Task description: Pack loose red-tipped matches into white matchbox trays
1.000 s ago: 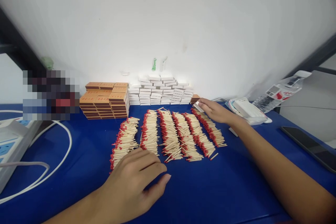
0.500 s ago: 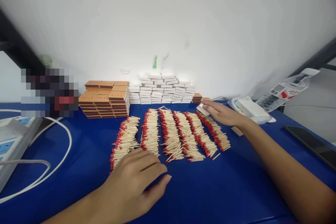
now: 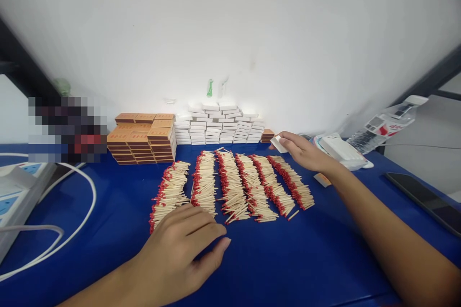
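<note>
While pinching a white box (image 3: 278, 145) in the right hand (image 3: 299, 149) by the matches (image 3: 232, 189), holds the left hand (image 3: 183, 244) near them with fingers loosely bent. Has orange boxes (image 3: 142, 140) stacked, but six rows loose on the desk (image 3: 284, 259).

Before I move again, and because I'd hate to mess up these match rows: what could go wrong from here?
The right hand holds a small white tray by the far end of the rightmost match row; a low sweep could knock matches askew. The left hand sits at the near end of the leftmost match row, so sliding it might scatter sticks. The white box stack has an uneven top that a bump could topple.
</note>
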Action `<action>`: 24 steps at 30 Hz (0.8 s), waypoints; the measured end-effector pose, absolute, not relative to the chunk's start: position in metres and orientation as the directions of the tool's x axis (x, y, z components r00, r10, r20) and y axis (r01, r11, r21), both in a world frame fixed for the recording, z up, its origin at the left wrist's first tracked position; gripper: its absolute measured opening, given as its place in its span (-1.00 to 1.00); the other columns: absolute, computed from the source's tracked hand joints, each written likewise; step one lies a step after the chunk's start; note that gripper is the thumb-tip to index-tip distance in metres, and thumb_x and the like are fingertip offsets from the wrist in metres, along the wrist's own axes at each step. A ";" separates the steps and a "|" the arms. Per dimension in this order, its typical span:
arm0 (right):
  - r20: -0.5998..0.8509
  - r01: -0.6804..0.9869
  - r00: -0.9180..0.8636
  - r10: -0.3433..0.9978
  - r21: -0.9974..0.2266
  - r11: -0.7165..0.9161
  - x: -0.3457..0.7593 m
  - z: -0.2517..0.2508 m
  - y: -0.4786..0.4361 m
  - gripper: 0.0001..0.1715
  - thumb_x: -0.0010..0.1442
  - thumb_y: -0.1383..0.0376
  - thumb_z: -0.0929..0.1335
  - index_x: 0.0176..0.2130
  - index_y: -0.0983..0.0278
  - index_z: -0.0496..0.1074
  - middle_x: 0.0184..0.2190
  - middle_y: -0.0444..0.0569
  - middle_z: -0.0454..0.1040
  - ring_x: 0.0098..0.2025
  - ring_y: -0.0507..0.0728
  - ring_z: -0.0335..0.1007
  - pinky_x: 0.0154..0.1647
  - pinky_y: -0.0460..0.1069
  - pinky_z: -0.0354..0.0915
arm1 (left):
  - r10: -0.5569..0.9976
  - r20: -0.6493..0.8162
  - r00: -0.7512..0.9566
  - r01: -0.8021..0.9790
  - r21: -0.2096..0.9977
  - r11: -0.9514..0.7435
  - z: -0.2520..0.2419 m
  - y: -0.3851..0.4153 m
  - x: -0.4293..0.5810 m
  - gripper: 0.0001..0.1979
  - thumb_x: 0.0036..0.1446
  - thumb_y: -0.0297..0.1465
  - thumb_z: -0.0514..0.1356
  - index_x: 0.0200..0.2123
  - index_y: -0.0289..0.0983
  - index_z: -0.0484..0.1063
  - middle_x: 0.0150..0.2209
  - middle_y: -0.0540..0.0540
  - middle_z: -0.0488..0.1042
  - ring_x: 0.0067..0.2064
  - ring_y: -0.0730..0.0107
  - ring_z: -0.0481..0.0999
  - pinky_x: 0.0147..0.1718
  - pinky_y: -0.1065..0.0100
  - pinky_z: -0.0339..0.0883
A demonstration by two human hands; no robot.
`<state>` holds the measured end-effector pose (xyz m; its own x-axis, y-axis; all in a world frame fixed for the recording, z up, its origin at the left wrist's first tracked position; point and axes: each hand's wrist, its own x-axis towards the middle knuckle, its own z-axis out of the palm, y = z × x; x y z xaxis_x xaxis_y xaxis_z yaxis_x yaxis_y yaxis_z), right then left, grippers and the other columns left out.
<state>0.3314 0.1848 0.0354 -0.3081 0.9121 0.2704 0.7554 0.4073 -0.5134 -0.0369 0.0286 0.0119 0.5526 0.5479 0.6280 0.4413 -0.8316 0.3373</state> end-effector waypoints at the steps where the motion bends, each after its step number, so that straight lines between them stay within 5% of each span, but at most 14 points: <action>1: 0.278 0.737 -0.296 0.914 -0.542 0.404 0.326 0.040 0.182 -0.41 0.47 -0.16 0.10 -0.22 0.13 0.44 -0.25 0.08 0.54 -0.15 0.31 0.46 0.00 0.21 0.43 | 0.543 0.639 0.544 0.438 0.336 -0.834 0.013 0.029 -0.037 -0.88 0.30 -0.51 0.29 -0.12 -0.22 0.55 -0.30 -0.01 0.63 -0.33 0.37 0.58 -0.30 0.27 0.48; 6: 0.078 0.488 -0.370 0.926 -0.832 0.265 0.272 0.053 0.147 -0.43 0.45 -0.16 0.18 -0.29 0.16 0.46 -0.38 0.02 0.52 -0.32 0.24 0.48 -0.17 0.16 0.47 | 0.498 0.738 0.456 0.469 0.276 -0.839 0.023 0.037 -0.041 -0.71 0.28 -0.56 0.32 0.06 -0.30 0.52 -0.14 -0.12 0.65 -0.16 0.32 0.60 -0.14 0.24 0.54; 10: -0.100 0.364 -0.521 0.848 -0.924 0.114 0.223 0.054 0.105 -0.43 0.40 -0.25 0.26 -0.16 0.13 0.50 -0.36 -0.03 0.52 -0.43 0.15 0.48 -0.43 0.07 0.44 | 0.397 0.764 0.508 0.586 0.031 -0.810 0.033 0.042 -0.044 -0.51 0.28 -0.43 0.39 0.24 -0.38 0.45 0.10 -0.29 0.60 0.09 0.09 0.59 0.10 0.06 0.52; 13: -0.141 0.231 -0.657 0.741 -0.973 0.020 0.200 0.054 0.082 -0.39 0.40 -0.29 0.25 -0.10 0.17 0.41 -0.41 -0.10 0.49 -0.49 0.07 0.43 -0.54 -0.04 0.35 | 0.287 0.766 0.574 0.561 -0.113 -0.820 0.036 0.043 -0.042 -0.48 0.28 -0.42 0.40 0.25 -0.42 0.44 0.12 -0.31 0.60 0.12 0.04 0.58 0.07 0.05 0.54; 17: -0.110 0.162 -0.691 0.714 -0.987 0.004 0.190 0.049 0.071 -0.33 0.45 -0.30 0.16 -0.13 0.23 0.35 -0.46 -0.14 0.47 -0.52 0.03 0.40 -0.57 -0.09 0.32 | 0.292 0.751 0.592 0.522 -0.082 -0.849 0.032 0.044 -0.039 -0.57 0.33 -0.47 0.33 0.24 -0.40 0.46 0.06 -0.26 0.63 0.04 0.10 0.60 -0.02 0.09 0.56; 21: 0.113 0.251 -0.548 0.829 -0.923 0.292 0.192 0.040 0.074 -0.46 0.52 -0.16 0.19 0.09 0.20 0.36 -0.35 -0.10 0.49 -0.43 0.06 0.44 -0.47 -0.04 0.38 | 0.408 0.742 0.533 0.533 0.080 -0.843 0.025 0.050 -0.041 -0.58 0.32 -0.40 0.36 0.21 -0.31 0.47 0.01 -0.20 0.63 -0.03 0.17 0.60 -0.02 0.10 0.55; 24: 0.495 0.401 -0.491 0.717 -0.602 0.690 0.196 0.036 0.078 -0.58 0.48 0.01 0.36 0.18 0.14 0.37 -0.03 0.06 0.50 -0.08 0.17 0.48 -0.08 0.10 0.48 | 0.502 0.747 0.435 0.587 0.188 -0.788 0.023 0.054 -0.045 -0.61 0.28 -0.30 0.40 0.12 -0.25 0.50 -0.07 -0.14 0.64 -0.08 0.21 0.61 -0.03 0.13 0.54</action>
<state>0.1961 0.0779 0.0356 -0.4907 0.7171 0.4949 0.4013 0.6902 -0.6021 -0.0448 0.0540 0.0232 0.4351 0.5022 0.7473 0.5867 -0.7877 0.1877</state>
